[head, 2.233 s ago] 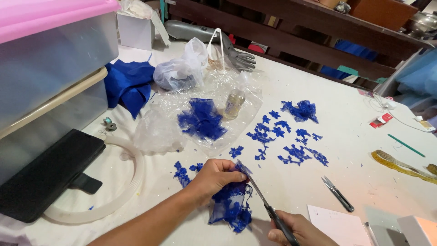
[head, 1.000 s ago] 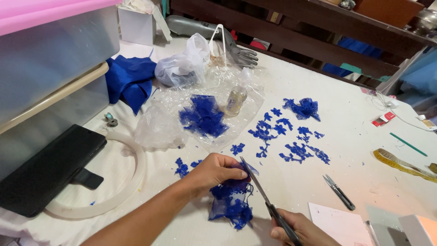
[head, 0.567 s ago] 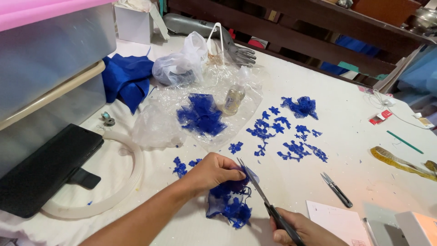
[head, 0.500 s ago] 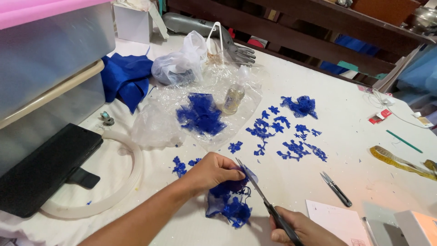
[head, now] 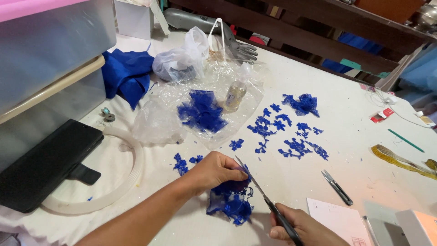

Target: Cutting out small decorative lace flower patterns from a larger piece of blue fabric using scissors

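Centrally, the left hand [head: 214, 169] pinches blue lace [head: 230, 200], crumpled on the table under its fingers; the right hand [head: 302, 228] grips scissors [head: 264, 198], blades at the lace's edge. Lace appears light, limp, easily frayed; best held close beside the cut. Beyond the hands, a clear plastic bag [head: 164, 123] holds more blue lace scraps [head: 201, 111].

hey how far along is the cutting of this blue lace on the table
Done: many small cut blue motifs lie spread on the white table, and more blue lace sits on clear plastic. In hand: the left hand pinches a bunched lace piece while the right hand holds scissors, blades at its edge. Left: most of that bunched piece looks uncut.
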